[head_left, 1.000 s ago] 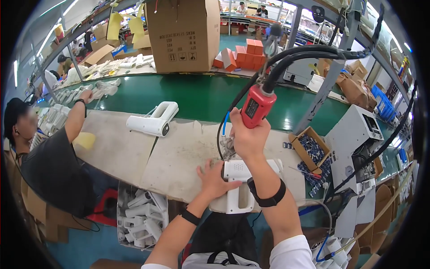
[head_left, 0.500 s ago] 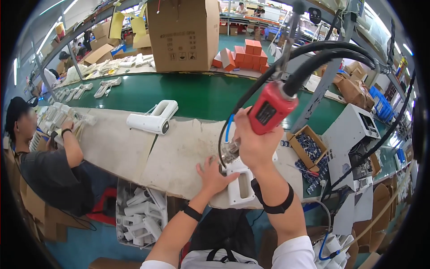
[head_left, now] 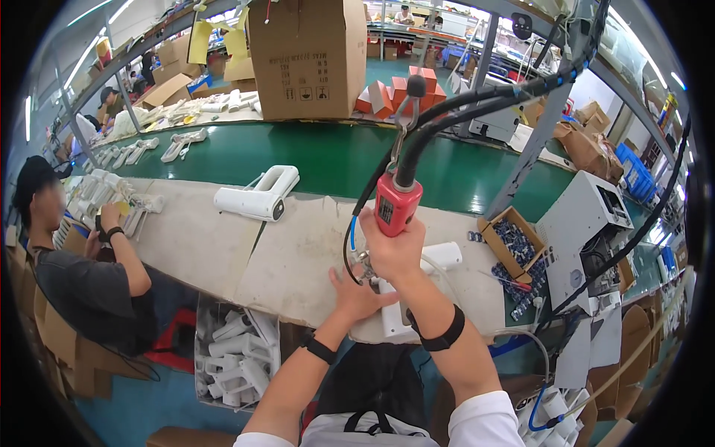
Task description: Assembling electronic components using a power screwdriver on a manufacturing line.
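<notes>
While white housing (head_left: 392, 322) reaches the near edge (head_left: 363, 338), bare tabletop (head_left: 290, 246) lies leftward.

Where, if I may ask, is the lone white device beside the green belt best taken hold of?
Probably by its loop handle, from the right: it juts from the thick body toward the green belt, its right side uncovered.

Blue flr (head_left: 160, 406), grn belt (head_left: 305, 156), tube lts (head_left: 27, 118).
</notes>
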A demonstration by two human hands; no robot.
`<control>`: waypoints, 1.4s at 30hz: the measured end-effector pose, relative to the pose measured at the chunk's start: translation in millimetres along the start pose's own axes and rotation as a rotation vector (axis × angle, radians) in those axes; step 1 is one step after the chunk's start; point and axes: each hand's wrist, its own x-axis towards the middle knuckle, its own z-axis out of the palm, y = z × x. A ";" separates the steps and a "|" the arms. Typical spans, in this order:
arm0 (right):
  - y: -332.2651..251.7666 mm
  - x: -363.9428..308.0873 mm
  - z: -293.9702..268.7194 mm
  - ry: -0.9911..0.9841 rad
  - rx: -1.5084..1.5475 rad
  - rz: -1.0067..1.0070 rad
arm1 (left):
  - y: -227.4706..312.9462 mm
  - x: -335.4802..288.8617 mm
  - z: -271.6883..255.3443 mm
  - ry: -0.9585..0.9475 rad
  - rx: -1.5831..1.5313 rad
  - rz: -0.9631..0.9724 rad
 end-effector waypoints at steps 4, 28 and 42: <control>-11.9 3.0 -17.2 0.061 0.128 -0.004 | 0.2 -0.2 2.6 0.081 0.020 -0.010; 10.1 -3.8 -18.7 0.049 0.051 0.012 | 22.2 -12.5 -21.0 0.059 -0.130 -0.098; -45.9 0.6 -85.2 0.172 -0.011 -0.176 | 17.6 27.4 -12.8 0.268 -0.182 -0.133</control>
